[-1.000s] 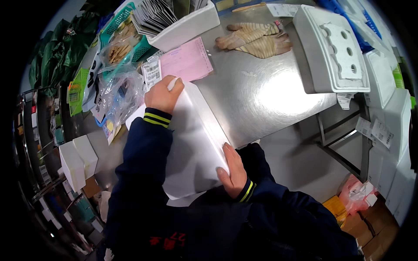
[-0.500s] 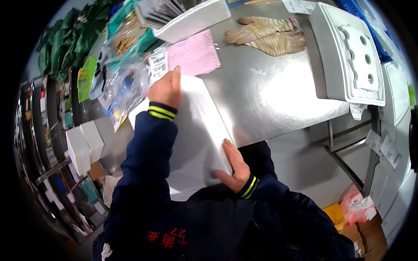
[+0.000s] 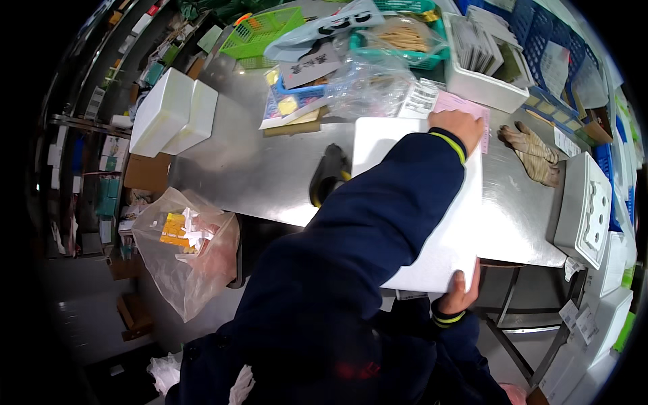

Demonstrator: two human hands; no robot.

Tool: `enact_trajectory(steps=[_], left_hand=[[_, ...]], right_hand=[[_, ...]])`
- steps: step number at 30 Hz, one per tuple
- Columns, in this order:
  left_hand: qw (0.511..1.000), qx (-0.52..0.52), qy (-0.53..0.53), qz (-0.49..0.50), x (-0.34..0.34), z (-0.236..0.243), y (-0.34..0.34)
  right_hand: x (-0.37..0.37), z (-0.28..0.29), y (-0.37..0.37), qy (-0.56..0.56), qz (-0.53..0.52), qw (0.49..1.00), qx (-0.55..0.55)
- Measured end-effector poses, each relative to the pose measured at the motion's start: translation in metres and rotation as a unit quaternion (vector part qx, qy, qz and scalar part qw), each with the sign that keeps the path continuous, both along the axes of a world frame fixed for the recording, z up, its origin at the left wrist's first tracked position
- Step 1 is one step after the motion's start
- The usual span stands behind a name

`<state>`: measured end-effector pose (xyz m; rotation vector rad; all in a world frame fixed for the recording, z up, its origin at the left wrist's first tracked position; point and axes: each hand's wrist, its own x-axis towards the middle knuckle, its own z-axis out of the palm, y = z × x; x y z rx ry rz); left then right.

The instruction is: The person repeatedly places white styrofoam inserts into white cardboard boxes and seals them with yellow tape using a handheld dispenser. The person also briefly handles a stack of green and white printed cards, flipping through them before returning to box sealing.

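A white foam box (image 3: 442, 223), seen from above, lies along the front of the steel table and reaches past its near edge. My left hand (image 3: 459, 126) is closed over its far right corner, with the fingertips partly hidden. At the near right corner, my right hand (image 3: 464, 290) grips the box with the thumb on its face and the fingers along its side. My left sleeve crosses over the box and hides part of it. Beside its left edge lies a black tool with a yellow part (image 3: 329, 175), partly covered by that sleeve.
A pink paper sheet (image 3: 451, 102), clear plastic bags (image 3: 374, 84) and a green basket (image 3: 270, 30) lie beyond. Striped gloves (image 3: 533, 154) and another foam box (image 3: 586, 209) are to the right. White foam boxes (image 3: 162, 111) stand left, above a bin bag (image 3: 182, 263).
The view has swung left, bringing the bin bag and black tool into sight. The box now shows its broad white face; both hands still hold it at its far and near ends.
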<state>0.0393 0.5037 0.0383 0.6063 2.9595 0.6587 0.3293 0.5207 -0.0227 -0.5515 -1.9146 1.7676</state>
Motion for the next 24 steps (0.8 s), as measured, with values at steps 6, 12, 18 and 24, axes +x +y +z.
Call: enact_trajectory(steps=[6, 12, 18, 24], left_hand=[[0.994, 0.085, -0.016, 0.063, -0.023, 0.086, -0.111], [0.991, -0.037, 0.07, 0.103, -0.062, 0.12, -0.322], [0.947, -0.156, 0.005, 0.281, -0.102, 0.003, -0.526], [0.946, -0.139, -0.021, 0.291, -0.089, -0.059, -0.524]], right_hand=[[-0.027, 0.104, -0.081, 0.053, 0.079, 0.994, 0.045], [-0.099, 0.105, -0.201, 0.053, 0.185, 0.98, 0.042], [-0.142, 0.026, -0.328, 0.014, 0.281, 0.96, -0.002], [-0.16, -0.002, -0.3, -0.125, 0.349, 0.925, 0.09]])
